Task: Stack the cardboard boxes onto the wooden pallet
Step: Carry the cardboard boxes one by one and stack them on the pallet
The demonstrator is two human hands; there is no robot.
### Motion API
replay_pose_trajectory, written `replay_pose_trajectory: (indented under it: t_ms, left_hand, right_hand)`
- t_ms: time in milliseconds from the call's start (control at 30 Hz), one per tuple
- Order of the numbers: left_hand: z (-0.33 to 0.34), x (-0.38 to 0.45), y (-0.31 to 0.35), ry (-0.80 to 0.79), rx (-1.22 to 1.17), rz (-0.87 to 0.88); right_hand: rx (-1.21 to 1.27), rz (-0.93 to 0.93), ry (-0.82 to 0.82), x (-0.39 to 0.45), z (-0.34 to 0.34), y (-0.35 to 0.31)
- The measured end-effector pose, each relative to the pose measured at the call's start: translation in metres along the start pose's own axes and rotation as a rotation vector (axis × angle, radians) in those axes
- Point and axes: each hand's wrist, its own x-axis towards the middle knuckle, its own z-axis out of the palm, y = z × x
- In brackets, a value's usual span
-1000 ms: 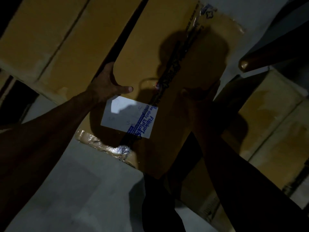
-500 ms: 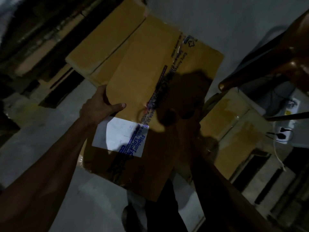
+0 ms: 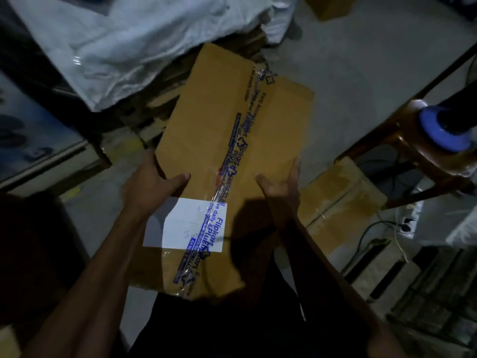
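Matt brown cardboard box (image 3: pixel 211 140) sealed with glossy printed tape (image 3: pixel 232 161), bearing a white paper label (image 3: pixel 180 223)

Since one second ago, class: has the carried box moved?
Yes. The carried box, once over stacked cartons, now hangs above bare floor, away from them.

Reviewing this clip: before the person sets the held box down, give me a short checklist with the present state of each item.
1. Left hand holds the cardboard box at its left edge, thumb on top: ok.
2. Right hand holds the box's right edge: ok.
3. Tape seam along the top is closed: ok.
4. Wooden pallet in sight as the target: cannot tell; too dark.
5. Second box on the floor to the right lies apart from the held one: ok.
6. Cable on the floor near the feet: not ok, possible trip risk.
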Motion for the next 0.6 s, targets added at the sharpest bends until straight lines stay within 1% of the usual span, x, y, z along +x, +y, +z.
replay_pose_trajectory:
  t_ms: [133,233,333,433,600]
  left_hand:
    - [-0.052,-0.064,-0.017,0.138,0.027,-0.050]
    - [-0.087,-0.105,-0.026,0.223,0.025,-0.113]
    - [-0.117,-0.142,-0.032,0.329,0.018,-0.181]
    - [-0.137,-0.173,-0.046,0.437,-0.012,-0.229]
    - [-0.150,-0.225,-0.062,0.645,-0.052,-0.379]
  right_hand:
    - [0.032,-0.048,-0.066,-0.059,0.005,-0.024]
    - [0.030,-0.074,-0.137,-0.089,0.012,-0.048]
    - [0.012,-0.157,-0.219,-0.121,0.023,-0.073]
    - [-0.030,-0.228,-0.281,-0.142,0.036,-0.094]
    - [-0.115,-0.403,-0.413,-0.170,0.062,-0.119]
